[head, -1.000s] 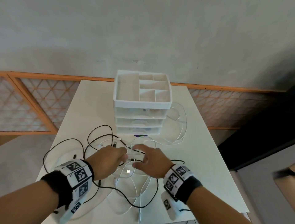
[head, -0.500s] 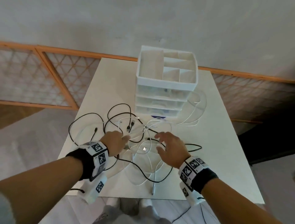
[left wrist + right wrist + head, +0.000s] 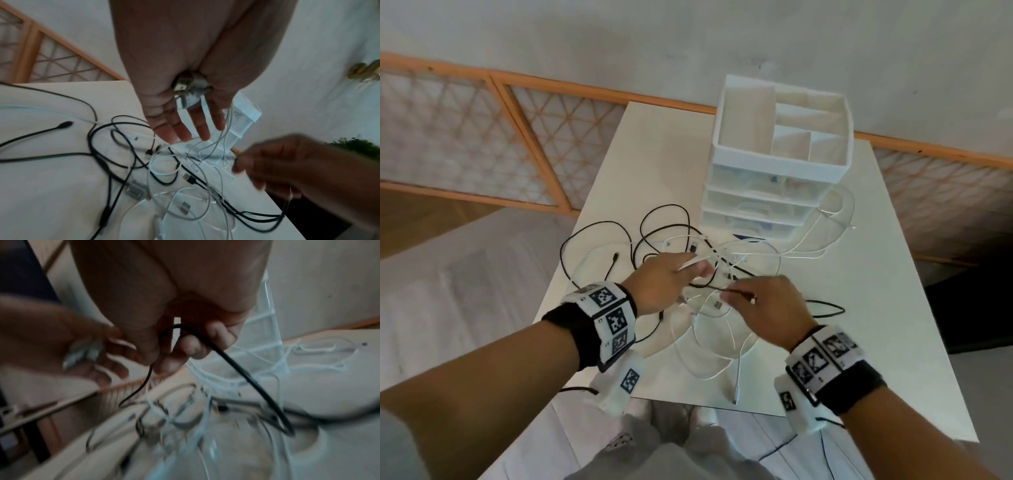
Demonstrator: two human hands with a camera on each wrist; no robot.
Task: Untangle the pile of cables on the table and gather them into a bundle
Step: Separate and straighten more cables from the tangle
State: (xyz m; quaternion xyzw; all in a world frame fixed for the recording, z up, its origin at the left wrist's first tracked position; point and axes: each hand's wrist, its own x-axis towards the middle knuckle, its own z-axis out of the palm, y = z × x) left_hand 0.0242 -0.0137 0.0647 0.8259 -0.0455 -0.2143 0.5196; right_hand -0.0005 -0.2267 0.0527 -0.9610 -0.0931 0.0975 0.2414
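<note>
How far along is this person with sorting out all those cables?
Early on. Nothing is bundled yet. The left hand holds a few white cable ends in its palm, and the right hand is pinching a black cable. Most of the pile is still tangled on the table.

White table point(image 3: 893, 274) bearing black cables point(image 3: 599, 228) and white cables point(image 3: 722, 359); white drawer organiser point(image 3: 774, 161) with translucent drawers. Black wristbands point(image 3: 571, 329) carry black-and-white square markers. Orange-framed lattice panels point(image 3: 465, 137), grey wall.
</note>
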